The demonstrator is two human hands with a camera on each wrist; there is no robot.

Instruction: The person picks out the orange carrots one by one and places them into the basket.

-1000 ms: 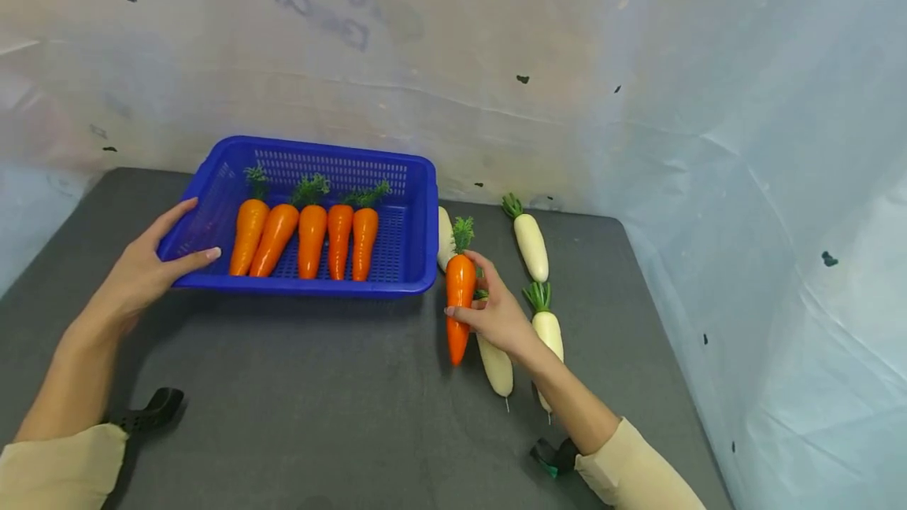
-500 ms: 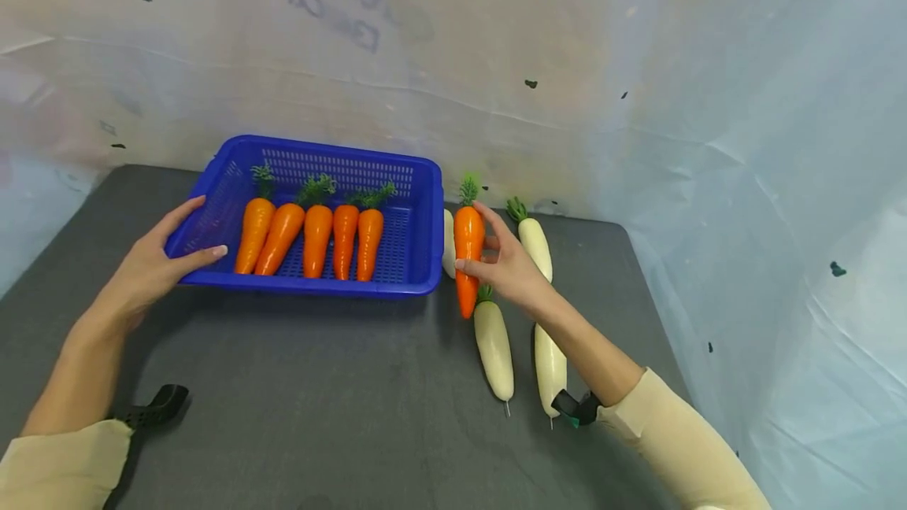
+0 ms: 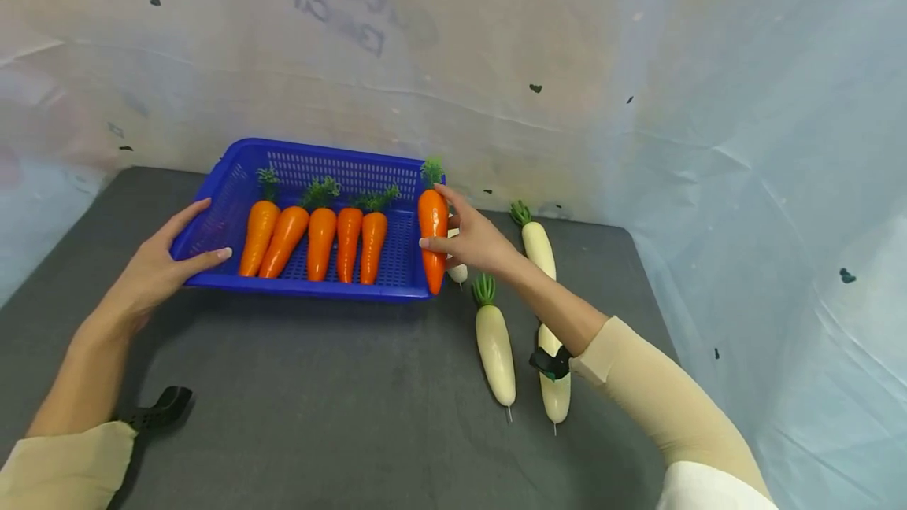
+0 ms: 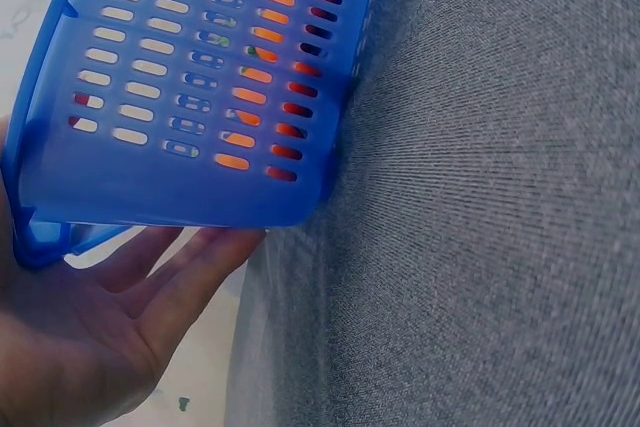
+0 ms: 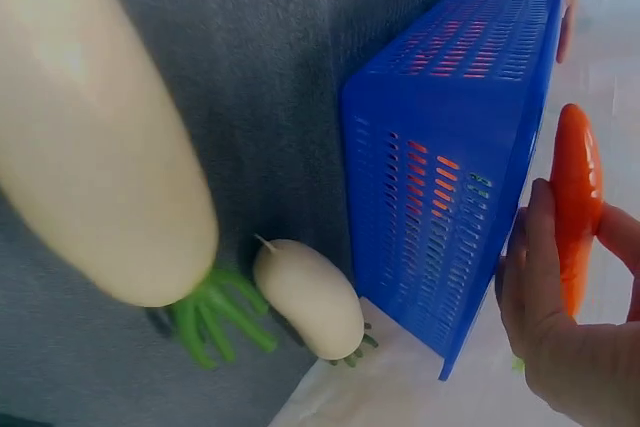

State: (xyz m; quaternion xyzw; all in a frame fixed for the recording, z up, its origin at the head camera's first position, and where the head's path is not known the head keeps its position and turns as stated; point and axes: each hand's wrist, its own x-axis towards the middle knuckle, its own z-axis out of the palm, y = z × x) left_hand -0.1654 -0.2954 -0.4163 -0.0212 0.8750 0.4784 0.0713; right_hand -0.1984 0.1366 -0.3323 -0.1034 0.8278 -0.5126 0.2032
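Observation:
My right hand (image 3: 476, 238) pinches an orange carrot (image 3: 433, 230) with a green top, held upright above the right rim of a blue plastic basket (image 3: 298, 287). In the right wrist view the carrot (image 5: 577, 177) sits between thumb and fingers, clear of the basket wall (image 5: 440, 117). My left hand (image 3: 159, 262) grips the basket's left end, its thumb over the front rim. The left wrist view has those fingers under the basket's edge (image 4: 170, 192). Several carrots (image 3: 321, 244) lie side by side in the basket, tops toward the back.
White radishes lie on the dark grey table (image 3: 319, 408) right of the basket: one nearer radish (image 3: 496, 354), one at the back (image 3: 540, 249), one partly under the right forearm (image 3: 556, 396), and one (image 3: 457, 272) mostly hidden behind the right hand. Plastic sheeting (image 3: 468, 46) stands behind.
The right hand has lifted the carrot from beside the radishes and carried it up and left to the basket's right rim. The left hand keeps its hold on the basket.

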